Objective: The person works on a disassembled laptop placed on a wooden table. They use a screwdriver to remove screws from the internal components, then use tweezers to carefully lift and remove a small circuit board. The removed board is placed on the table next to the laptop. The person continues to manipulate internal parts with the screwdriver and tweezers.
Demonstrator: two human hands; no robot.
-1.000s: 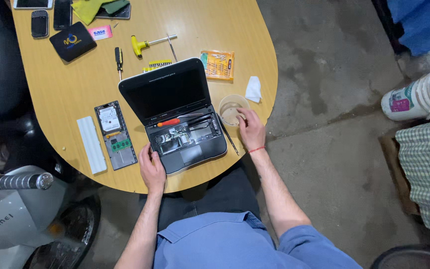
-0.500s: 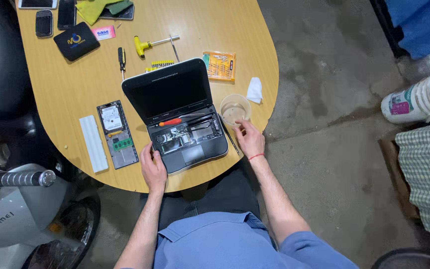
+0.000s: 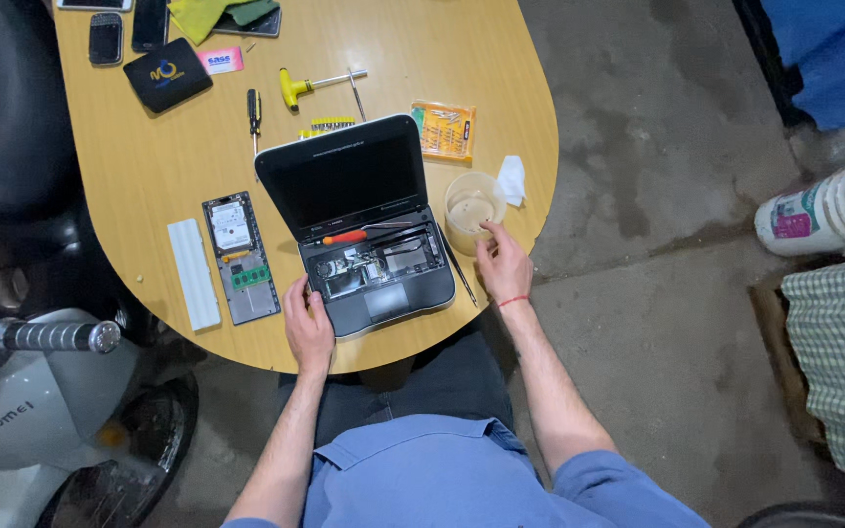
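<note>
A small dark laptop (image 3: 364, 225) stands open on the wooden table (image 3: 178, 166), its keyboard removed so the inner parts show. A red-handled screwdriver (image 3: 344, 237) lies across the open base. My left hand (image 3: 307, 328) grips the base's near left corner. My right hand (image 3: 504, 266) is just right of the laptop, and its fingertips pinch the near rim of a clear plastic cup (image 3: 471, 205).
Left of the laptop lie a removed panel with a drive (image 3: 240, 256) and a white strip (image 3: 194, 274). Behind it are a yellow T-handle driver (image 3: 297, 86), a black screwdriver (image 3: 254, 108), an orange bit case (image 3: 444, 130), a tissue (image 3: 511, 180), a black pouch (image 3: 166, 73) and phones (image 3: 108, 37). A scooter (image 3: 22, 391) stands left and a white bucket (image 3: 833, 210) right.
My right hand has drawn back slightly from over the cup to its near rim. The left hand stays at the laptop's corner. The view has shifted a little.
</note>
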